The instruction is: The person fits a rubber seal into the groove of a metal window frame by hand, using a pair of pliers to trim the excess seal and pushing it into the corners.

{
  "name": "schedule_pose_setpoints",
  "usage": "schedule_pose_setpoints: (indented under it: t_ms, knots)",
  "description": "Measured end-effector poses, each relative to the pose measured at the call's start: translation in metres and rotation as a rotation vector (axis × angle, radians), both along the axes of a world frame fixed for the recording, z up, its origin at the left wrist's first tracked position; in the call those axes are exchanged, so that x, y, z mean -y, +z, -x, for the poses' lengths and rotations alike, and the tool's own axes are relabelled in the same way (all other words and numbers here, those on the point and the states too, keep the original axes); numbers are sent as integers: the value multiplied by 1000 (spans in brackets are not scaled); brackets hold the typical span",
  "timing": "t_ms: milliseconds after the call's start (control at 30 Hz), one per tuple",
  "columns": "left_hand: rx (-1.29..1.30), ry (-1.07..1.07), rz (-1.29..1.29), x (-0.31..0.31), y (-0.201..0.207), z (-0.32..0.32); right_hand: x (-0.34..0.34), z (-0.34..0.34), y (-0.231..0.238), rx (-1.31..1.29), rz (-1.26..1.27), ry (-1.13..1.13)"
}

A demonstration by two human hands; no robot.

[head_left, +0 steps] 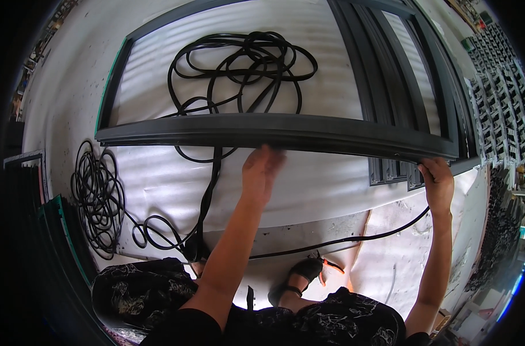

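Right hand (438,180) pinches a slim black flexible strip (354,239) between thumb and fingers, close against the near edge of a large dark grey rectangular frame (274,128), toward its right end. Below this grip the strip trails down and curves left along the floor, passing on the near side of a white ribbed sheet (308,190). Left hand (261,173) is up at the same near edge, around the middle of the bar; its fingertips are blurred, so whether they press on the bar or hold anything cannot be told.

The frame lies flat over the white sheet, its long near bar crossing the scene from left to right. Several long dark grey grooved bars (389,75) run far to near at the right side of the frame, their cut ends showing past the near bar. Within the frame's opening, a loose coil of black cord-like strip (245,74) spreads over the sheet. A denser black tangle (95,199) sits outside, at the left. On the far right stand rows of small silver-grey pieces (499,95). At the near side, a foot in a black sandal with orange trim (308,270) rests on the floor.
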State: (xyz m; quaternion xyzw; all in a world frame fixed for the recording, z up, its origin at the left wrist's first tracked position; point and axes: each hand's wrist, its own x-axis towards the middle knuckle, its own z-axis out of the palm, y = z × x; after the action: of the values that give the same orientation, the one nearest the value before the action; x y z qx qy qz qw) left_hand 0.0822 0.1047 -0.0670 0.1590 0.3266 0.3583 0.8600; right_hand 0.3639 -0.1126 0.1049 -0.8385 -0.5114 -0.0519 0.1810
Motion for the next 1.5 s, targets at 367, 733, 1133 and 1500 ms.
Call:
schedule_pose_setpoints:
  t_ms: [367,733,1133,1500]
  knots:
    - [-101,67,-57,-2,-5,-4,3,-4,-16,101,59,-55]
    - [-135,10,-8,11,11,-29,-4,1,-29,114,-2,-11]
    - [-89,-94,58,28,22,-50,2,-7,-42,139,-31,20]
    - [-41,-122,115,45,28,-77,3,-7,-46,62,-59,-12]
